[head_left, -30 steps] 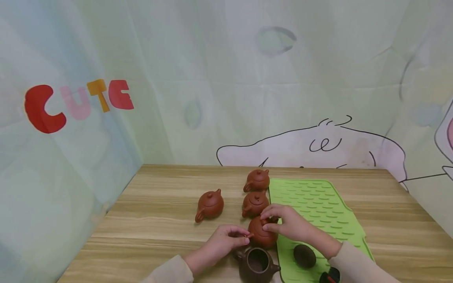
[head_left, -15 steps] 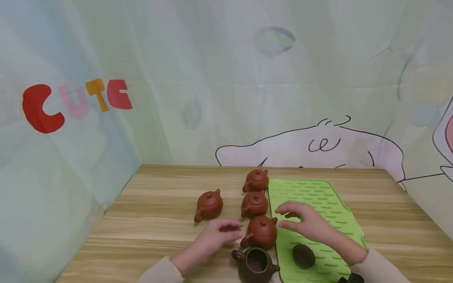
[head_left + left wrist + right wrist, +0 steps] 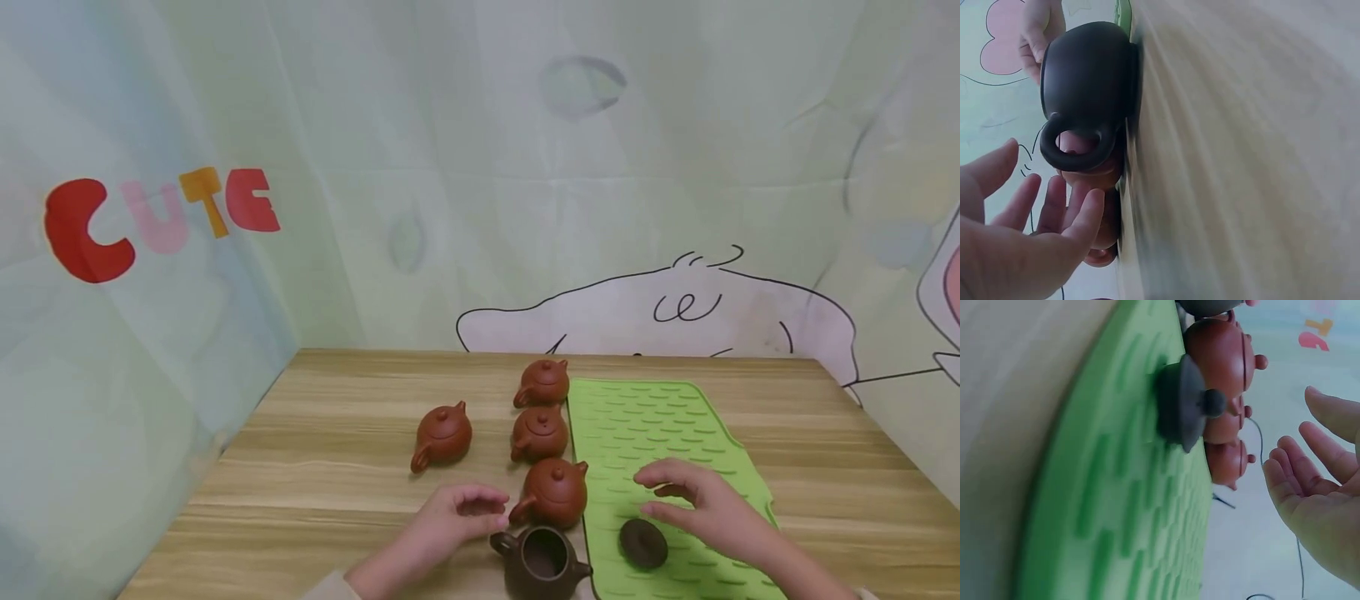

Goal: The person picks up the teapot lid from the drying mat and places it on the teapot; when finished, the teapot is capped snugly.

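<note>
My left hand (image 3: 459, 523) is held with loosely bent fingers beside the handle of a dark brown teapot (image 3: 536, 586), whose top is uncovered. The left wrist view shows that the fingers stay apart from the loop handle (image 3: 1079, 161). Over the green mat (image 3: 626, 400), my right hand (image 3: 697, 504) hovers with thumb and fingers spread, holding nothing. Just below it, a dark teapot lid (image 3: 643, 543) lies on the mat, its knob (image 3: 1213, 403) clear in the right wrist view. A lidded reddish-brown teapot (image 3: 557, 493) stands right behind the dark one.
Two more reddish-brown teapots (image 3: 542, 433) continue the row along the mat's left edge, handles toward the left. Another reddish-brown teapot (image 3: 444, 435) stands apart on the left of the wooden table (image 3: 315, 433). A printed cloth (image 3: 420, 167) hangs behind the table.
Both hands have let go of the nearest reddish-brown teapot, leaving its lid on top. The right hand has moved right and nearer, toward the dark lid; the left has drawn back slightly.
</note>
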Tool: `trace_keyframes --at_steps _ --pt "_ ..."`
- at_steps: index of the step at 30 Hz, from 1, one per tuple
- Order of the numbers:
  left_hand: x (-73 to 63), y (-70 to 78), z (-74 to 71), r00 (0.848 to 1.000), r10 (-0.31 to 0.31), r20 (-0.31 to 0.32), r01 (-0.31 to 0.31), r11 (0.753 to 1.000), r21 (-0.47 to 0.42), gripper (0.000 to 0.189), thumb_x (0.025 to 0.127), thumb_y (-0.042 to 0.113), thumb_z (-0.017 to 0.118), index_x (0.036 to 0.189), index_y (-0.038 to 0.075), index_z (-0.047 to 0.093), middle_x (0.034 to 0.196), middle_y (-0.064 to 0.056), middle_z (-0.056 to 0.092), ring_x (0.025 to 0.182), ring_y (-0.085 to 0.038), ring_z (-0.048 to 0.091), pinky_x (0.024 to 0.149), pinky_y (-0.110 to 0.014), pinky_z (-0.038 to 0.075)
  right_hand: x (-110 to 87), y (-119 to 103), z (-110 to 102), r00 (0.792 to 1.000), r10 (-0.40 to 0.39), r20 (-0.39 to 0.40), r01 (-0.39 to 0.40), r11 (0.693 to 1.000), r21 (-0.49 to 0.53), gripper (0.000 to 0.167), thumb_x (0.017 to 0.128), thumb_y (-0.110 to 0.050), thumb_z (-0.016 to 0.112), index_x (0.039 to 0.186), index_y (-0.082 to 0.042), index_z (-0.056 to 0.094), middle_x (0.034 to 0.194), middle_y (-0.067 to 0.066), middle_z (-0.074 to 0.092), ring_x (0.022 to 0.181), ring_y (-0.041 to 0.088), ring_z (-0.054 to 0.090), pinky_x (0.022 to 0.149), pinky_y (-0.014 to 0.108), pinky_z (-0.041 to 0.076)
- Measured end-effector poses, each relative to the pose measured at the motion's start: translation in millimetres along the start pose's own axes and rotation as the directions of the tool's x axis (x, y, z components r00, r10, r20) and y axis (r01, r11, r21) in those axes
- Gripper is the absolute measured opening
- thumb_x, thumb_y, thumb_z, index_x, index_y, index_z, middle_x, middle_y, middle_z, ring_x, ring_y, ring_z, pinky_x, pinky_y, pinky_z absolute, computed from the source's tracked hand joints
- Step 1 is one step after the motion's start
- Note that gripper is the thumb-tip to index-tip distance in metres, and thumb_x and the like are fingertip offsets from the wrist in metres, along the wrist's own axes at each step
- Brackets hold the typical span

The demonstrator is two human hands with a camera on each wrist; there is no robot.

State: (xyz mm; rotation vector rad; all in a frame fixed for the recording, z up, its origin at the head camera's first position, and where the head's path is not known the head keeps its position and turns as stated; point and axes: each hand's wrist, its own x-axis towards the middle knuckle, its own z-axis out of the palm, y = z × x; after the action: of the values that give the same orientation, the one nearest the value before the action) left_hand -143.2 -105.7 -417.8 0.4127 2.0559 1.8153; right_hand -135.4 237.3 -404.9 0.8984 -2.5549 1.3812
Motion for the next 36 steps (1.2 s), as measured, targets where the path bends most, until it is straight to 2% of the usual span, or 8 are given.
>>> trace_keyframes --at_steps 4,11,15,19,27,36 --pt "-2.5 -1.8 -0.1 1.0 -0.02 0.018 0.02 1.0 -0.016 0.035 0.087 0.007 0.07 0.115 -0.012 0.061 0.107 -0.018 0.068 0.091 -0.008 0.061 0.079 -0.02 0.051 -10.7 6.5 1.1 1.0 0.019 0.004 -0.019 1.0 -0.009 0.026 0.086 -0.005 0.07 0.108 0.006 0.063 0.108 0.003 0.066 0.1 0.0 0.059 0.08 0.023 0.053" --pt "-4.6 -5.7 2.0 0.999 -0.035 0.042 0.036 0.999 -0.03 0.033 0.086 0.007 0.069 0.114 -0.009 0.062 0.106 -0.014 0.068 0.092 -0.01 0.061 0.08 -0.021 0.052 -18.7 17.2 8.6 1.0 -0.011 0.014 0.011 1.0 0.021 0.024 0.084 0.0 0.071 0.105 0.006 0.063 0.107 0.0 0.065 0.099 -0.001 0.059 0.078 0.024 0.054" --pt "-5.1 -7.0 3.8 0.998 -0.049 0.042 0.05 0.998 -0.023 0.032 0.086 0.006 0.07 0.113 -0.008 0.063 0.106 -0.012 0.068 0.091 -0.01 0.061 0.079 -0.022 0.052 -20.0 22.0 12.7 0.999 -0.014 0.04 0.014 1.0 0.017 0.023 0.083 -0.001 0.072 0.104 0.006 0.064 0.104 0.009 0.066 0.098 -0.002 0.059 0.077 0.024 0.054" --pt "-5.3 -8.8 5.3 0.997 -0.064 0.036 0.065 0.998 -0.021 0.03 0.086 0.006 0.07 0.112 -0.008 0.064 0.104 -0.01 0.068 0.089 -0.01 0.061 0.077 -0.022 0.052 -20.4 23.5 15.6 0.995 0.041 0.086 -0.044 0.999 0.028 0.024 0.085 -0.006 0.072 0.105 0.004 0.065 0.104 0.016 0.065 0.098 -0.002 0.058 0.078 0.023 0.054" --pt "-6.2 -8.7 6.6 0.995 -0.091 0.031 0.092 0.995 -0.037 0.029 0.086 0.005 0.069 0.111 -0.008 0.064 0.102 -0.007 0.068 0.087 -0.01 0.061 0.08 -0.028 0.054 -21.3 25.7 19.7 0.992 0.036 0.123 -0.046 0.996 0.081 0.021 0.086 -0.006 0.07 0.104 0.004 0.066 0.105 0.019 0.063 0.1 -0.004 0.056 0.077 0.023 0.054" --pt "-6.1 -8.8 7.3 0.996 -0.079 0.031 0.08 0.995 -0.055 0.028 0.086 0.005 0.069 0.109 -0.01 0.064 0.099 -0.006 0.069 0.086 -0.01 0.061 0.079 -0.023 0.052 -21.0 23.2 19.1 0.979 0.122 0.166 -0.128 0.991 0.028 0.022 0.087 -0.015 0.071 0.103 0.0 0.068 0.106 0.017 0.064 0.099 -0.006 0.055 0.078 0.02 0.051"
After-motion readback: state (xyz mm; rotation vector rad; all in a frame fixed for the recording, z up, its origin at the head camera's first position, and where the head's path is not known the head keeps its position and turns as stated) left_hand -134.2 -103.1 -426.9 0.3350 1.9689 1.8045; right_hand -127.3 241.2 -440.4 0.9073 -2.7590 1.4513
